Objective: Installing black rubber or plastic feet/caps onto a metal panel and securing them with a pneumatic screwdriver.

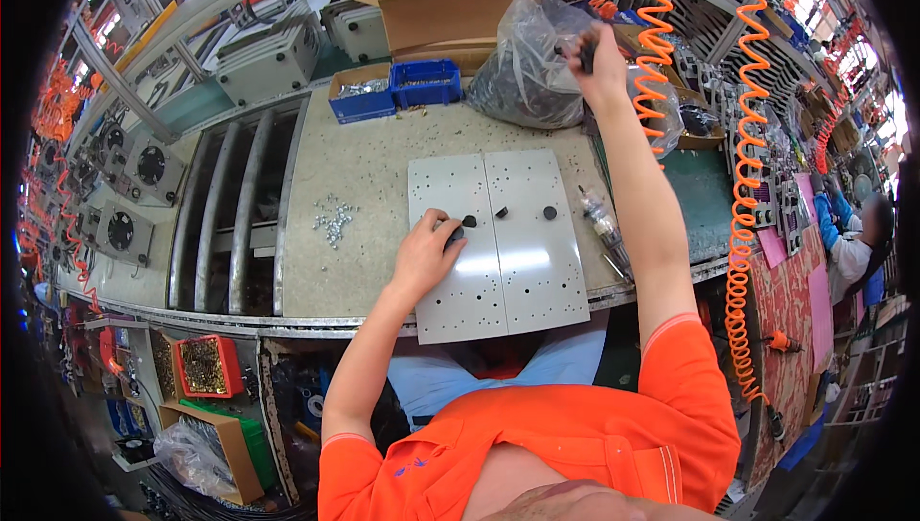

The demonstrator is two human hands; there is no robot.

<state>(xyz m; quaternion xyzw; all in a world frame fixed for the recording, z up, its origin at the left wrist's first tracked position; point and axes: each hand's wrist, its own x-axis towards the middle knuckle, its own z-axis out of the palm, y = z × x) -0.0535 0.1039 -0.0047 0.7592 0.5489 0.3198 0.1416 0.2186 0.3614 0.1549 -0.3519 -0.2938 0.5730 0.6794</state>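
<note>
Now, screws (333,221) on the desk (369,171) | left hand (427,251), grip unclear, atop the left panel (460,296) at the desk's front | three black knobs (549,212) across it and the right panel (546,281), many holes bare, looks early | right hand (606,72) by the plastic bag (527,70), clamped on a black piece (587,53)

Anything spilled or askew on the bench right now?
Small silver pieces lie loose in a pile left of the grey panels, while other small parts sit in blue bins; possibly deliberate. The panels also overhang the front edge of the bench. No damage is visible.
</note>
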